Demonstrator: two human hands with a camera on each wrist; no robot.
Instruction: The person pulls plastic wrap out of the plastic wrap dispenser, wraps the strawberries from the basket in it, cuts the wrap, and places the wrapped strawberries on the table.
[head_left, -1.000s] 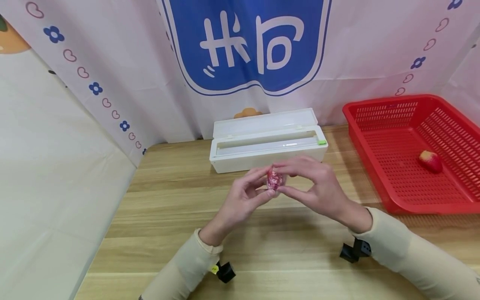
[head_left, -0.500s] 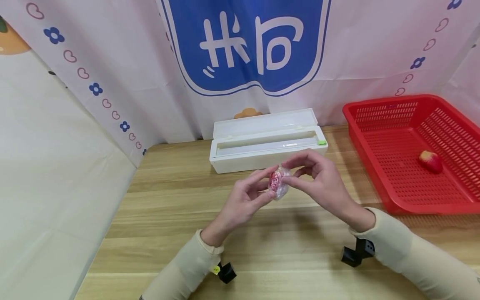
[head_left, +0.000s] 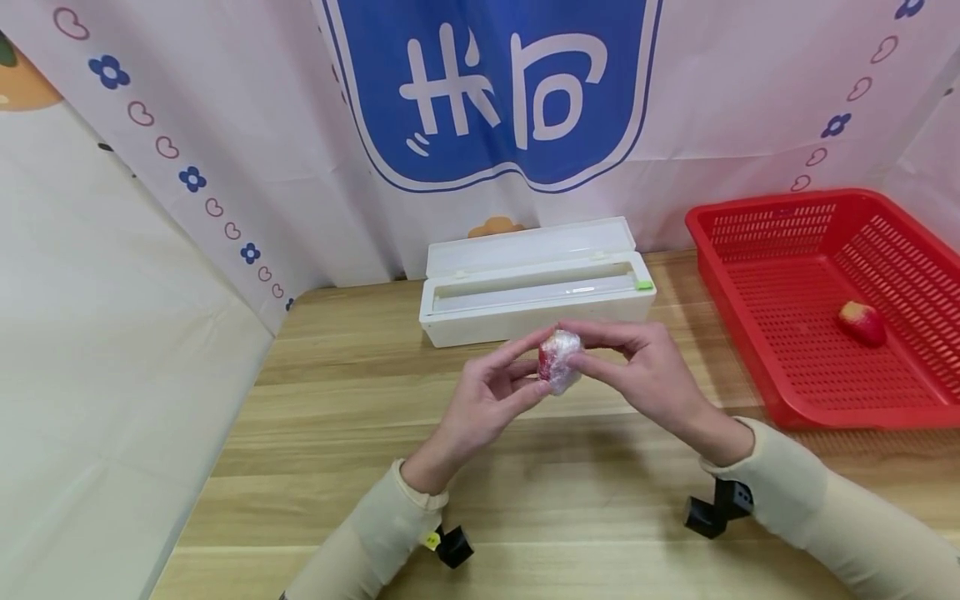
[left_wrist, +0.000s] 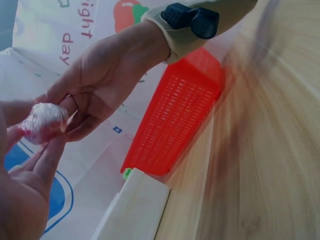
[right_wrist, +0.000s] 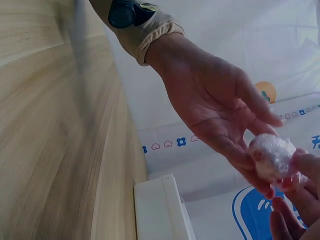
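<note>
Above the table, both hands hold a small red fruit [head_left: 557, 363] wrapped in crinkled clear cling film. My left hand [head_left: 486, 398] pinches it from the left between thumb and fingers. On the other side, the thumb and fingertips of my right hand [head_left: 647, 371] grip the film-covered part. The left wrist view shows the wrapped fruit [left_wrist: 45, 120] between the two hands, its film bunched and shiny. Its film [right_wrist: 272, 152] also faces the right wrist camera. Exactly which fruit it is cannot be told.
A white cling film box [head_left: 536, 315] with its lid raised stands at the back of the wooden table [head_left: 352, 417]. To the right, a red plastic basket [head_left: 787, 383] holds one red fruit with a yellowish end [head_left: 862, 323]. A printed cloth [head_left: 300, 167] hangs behind.
The fruit has turned in the fingers, so more of its white, film-covered side faces up. The right hand let its fingers lift, then settled them back on the film. The left hand barely moved.
</note>
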